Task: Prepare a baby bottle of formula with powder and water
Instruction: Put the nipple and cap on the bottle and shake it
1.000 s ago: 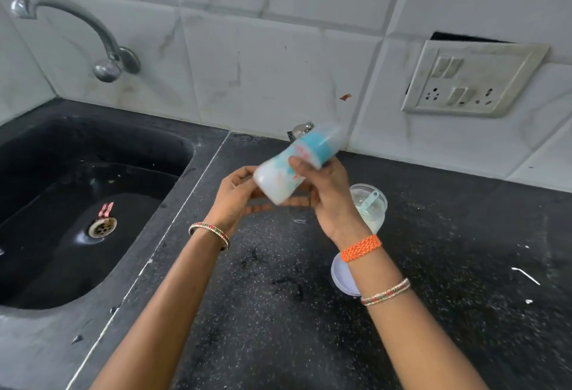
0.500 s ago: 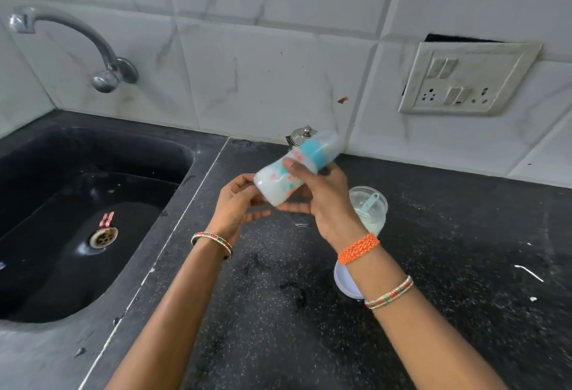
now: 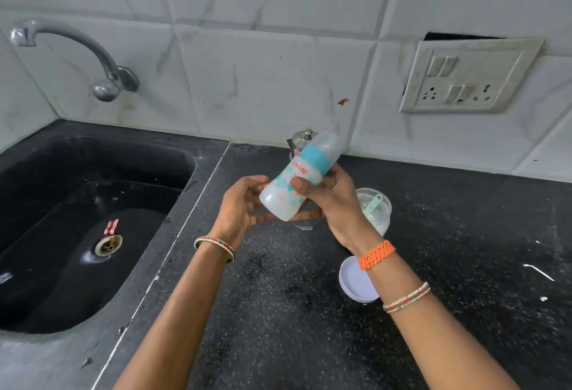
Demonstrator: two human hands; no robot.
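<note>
A capped baby bottle with a teal ring and white liquid inside is held tilted above the black counter, cap pointing up and to the right. My right hand grips its middle, thumb across the front. My left hand is cupped beside the bottle's base, fingers spread; whether it touches the base I cannot tell. Behind my right wrist stands an open clear powder jar with a pale green scoop in it. Its white lid lies on the counter under my right forearm.
A black sink with a drain lies at the left, a metal tap above it. A small steel pot stands against the tiled wall behind the bottle. A switch and socket plate is on the wall at right. White specks dot the counter.
The bottle has shifted slightly up and right in my right hand and its blur has gone. My left hand stays beside its base.
</note>
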